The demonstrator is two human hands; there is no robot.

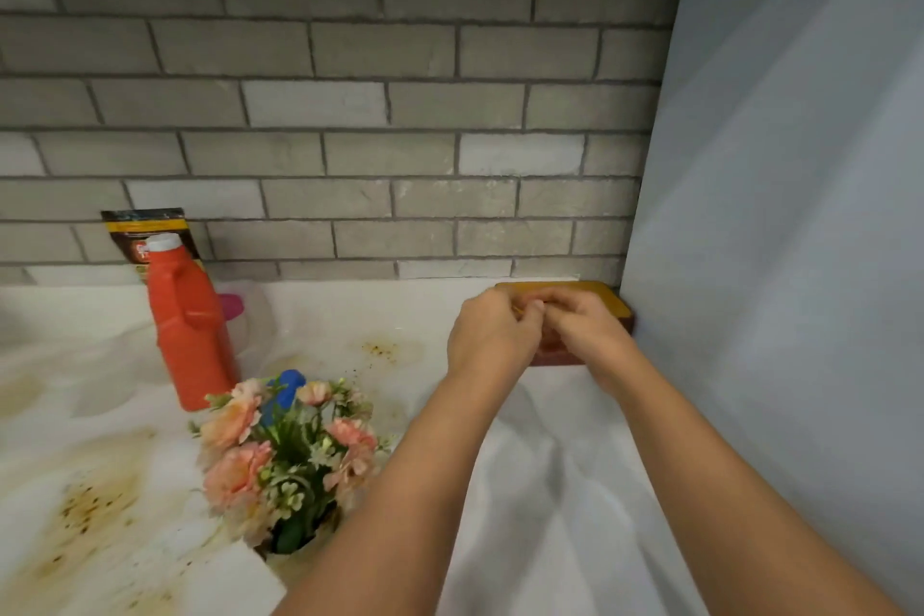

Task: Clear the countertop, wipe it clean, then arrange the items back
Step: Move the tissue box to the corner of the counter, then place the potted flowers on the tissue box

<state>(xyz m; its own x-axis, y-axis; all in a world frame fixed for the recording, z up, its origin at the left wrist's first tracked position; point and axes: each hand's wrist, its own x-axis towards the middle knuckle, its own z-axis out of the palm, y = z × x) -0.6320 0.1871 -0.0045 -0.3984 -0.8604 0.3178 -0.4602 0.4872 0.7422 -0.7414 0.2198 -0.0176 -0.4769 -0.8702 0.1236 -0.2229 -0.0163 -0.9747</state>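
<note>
Nearest, flowers (285, 455) stand on the stained countertop (550, 490), their base partly behind an arm (400, 490). Beyond, a red bottle (192, 330) half covers a packet (142, 228). In the far corner, the left hand (492, 335) and right hand (585, 330) curl over a yellow box (607, 298), hiding much of it. Blur leaves their grip unclear.

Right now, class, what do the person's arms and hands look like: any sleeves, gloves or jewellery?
Both forearms are bare, no sleeves in view. The left hand and right hand wear no gloves; no watch or bracelet at the wrists. Rings: too blurred to tell.
</note>
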